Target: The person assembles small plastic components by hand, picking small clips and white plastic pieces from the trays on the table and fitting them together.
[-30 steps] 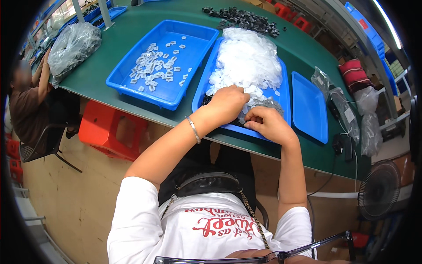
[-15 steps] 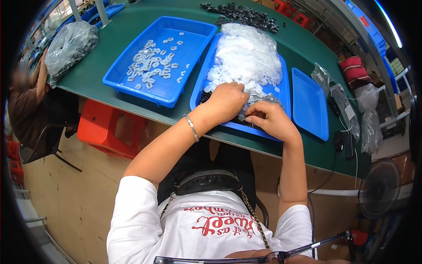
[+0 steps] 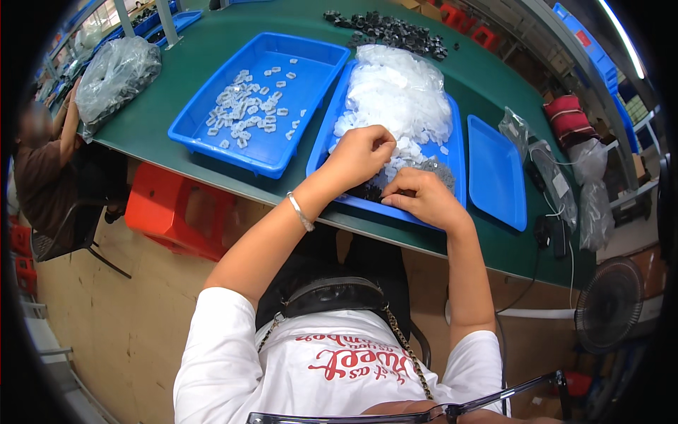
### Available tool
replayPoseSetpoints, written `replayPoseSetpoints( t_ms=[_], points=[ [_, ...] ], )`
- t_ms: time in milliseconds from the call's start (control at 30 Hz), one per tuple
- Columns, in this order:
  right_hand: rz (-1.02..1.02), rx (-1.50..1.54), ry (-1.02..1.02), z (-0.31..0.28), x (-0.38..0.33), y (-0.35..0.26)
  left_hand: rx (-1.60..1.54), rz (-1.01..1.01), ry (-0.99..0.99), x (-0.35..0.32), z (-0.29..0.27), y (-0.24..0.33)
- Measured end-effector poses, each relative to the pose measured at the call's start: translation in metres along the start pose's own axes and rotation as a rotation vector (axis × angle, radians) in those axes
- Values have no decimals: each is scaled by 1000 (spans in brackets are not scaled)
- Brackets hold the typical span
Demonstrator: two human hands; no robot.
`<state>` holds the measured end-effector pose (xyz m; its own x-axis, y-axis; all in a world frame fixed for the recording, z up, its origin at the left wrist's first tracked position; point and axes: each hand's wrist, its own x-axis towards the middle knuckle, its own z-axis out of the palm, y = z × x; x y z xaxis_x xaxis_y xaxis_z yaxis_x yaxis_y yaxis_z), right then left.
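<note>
My left hand (image 3: 361, 157) is over the near part of a blue tray (image 3: 460, 152), its fingers curled in and the tips pressed together. Just right of it and nearer me, my right hand (image 3: 427, 198) dips low at the tray's near side, thumb and forefinger closed. Whatever either hand pinches is too small or hidden to make out. A heap of small white plastic pieces (image 3: 402, 106), partly under clear plastic film, fills the tray's far part. Small grey pieces (image 3: 441, 172) lie beside my right hand, and small black pieces (image 3: 366, 191) lie below my left.
To the left, a deep blue tray (image 3: 311, 74) holds scattered translucent pieces (image 3: 244, 109). A shallow blue tray (image 3: 498, 177) lies at right, near cables and plastic bags. Black parts (image 3: 395, 32) are heaped at the far side. Another person (image 3: 49, 169) sits at far left, beside a red stool (image 3: 176, 212).
My left hand has drawn slightly back and its fingers have lifted away from the pieces. My right hand has shifted a little left and nearer me.
</note>
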<state>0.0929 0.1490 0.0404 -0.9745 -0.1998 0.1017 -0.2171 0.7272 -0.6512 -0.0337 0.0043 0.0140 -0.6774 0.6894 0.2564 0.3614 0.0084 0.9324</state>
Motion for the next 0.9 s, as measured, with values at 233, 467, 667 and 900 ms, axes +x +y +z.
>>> replayPoseSetpoints(
  t_ms=[233,467,667,900],
  points=[
    [254,393,69,2,-2,2,-711,-306,63,-13,-7,11],
    [168,844,400,2,12,0,-800,-338,76,-18,3,-1],
    [171,775,487,13,20,8,-838,-325,63,-18,2,0],
    [204,706,541,18,23,6,-870,-315,84,-16,2,-7]
  ],
)
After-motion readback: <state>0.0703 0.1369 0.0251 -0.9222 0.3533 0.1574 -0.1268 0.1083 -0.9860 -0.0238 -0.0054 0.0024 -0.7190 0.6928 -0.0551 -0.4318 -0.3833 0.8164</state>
